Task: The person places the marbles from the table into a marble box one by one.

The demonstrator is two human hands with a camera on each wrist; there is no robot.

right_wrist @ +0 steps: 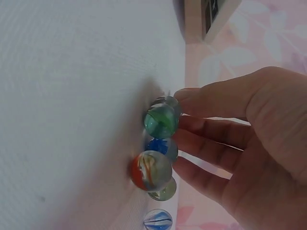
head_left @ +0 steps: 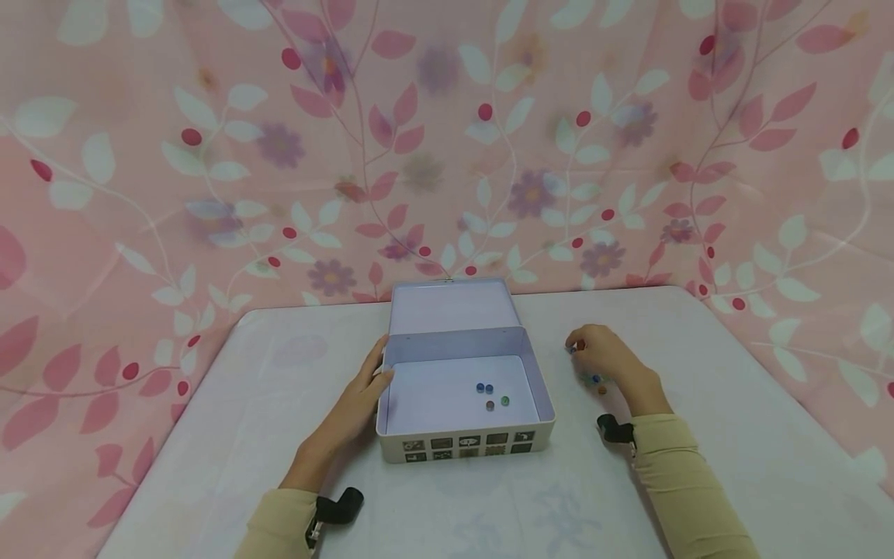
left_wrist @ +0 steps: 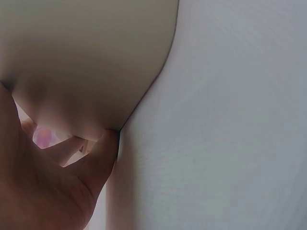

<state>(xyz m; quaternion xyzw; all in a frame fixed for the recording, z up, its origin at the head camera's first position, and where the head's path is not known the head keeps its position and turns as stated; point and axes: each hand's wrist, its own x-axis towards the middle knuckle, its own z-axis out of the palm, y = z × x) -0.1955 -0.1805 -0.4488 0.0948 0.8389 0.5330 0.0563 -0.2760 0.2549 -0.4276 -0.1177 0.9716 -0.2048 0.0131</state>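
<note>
A pale metal box (head_left: 466, 442) stands on the table with its hinged lid (head_left: 454, 307) up at the back. Inside lie several marbles, among them a green marble (head_left: 505, 401) and a brown one (head_left: 490, 405). My left hand (head_left: 356, 404) holds the box's left wall, thumb at the rim, fingers against the outside. Right of the box, my right hand (head_left: 611, 361) pinches a clear marble (right_wrist: 169, 101) between thumb and fingers, low over the table. In the right wrist view a green marble (right_wrist: 161, 122) partly covers it; an orange-streaked marble (right_wrist: 151, 170) and others lie nearby.
A white cloth (head_left: 447, 512) covers the table. Behind it hangs a pink floral curtain (head_left: 447, 155). Dark square pictures (head_left: 469, 442) decorate the box's front. More loose marbles, one blue (head_left: 597, 379), lie beside my right wrist.
</note>
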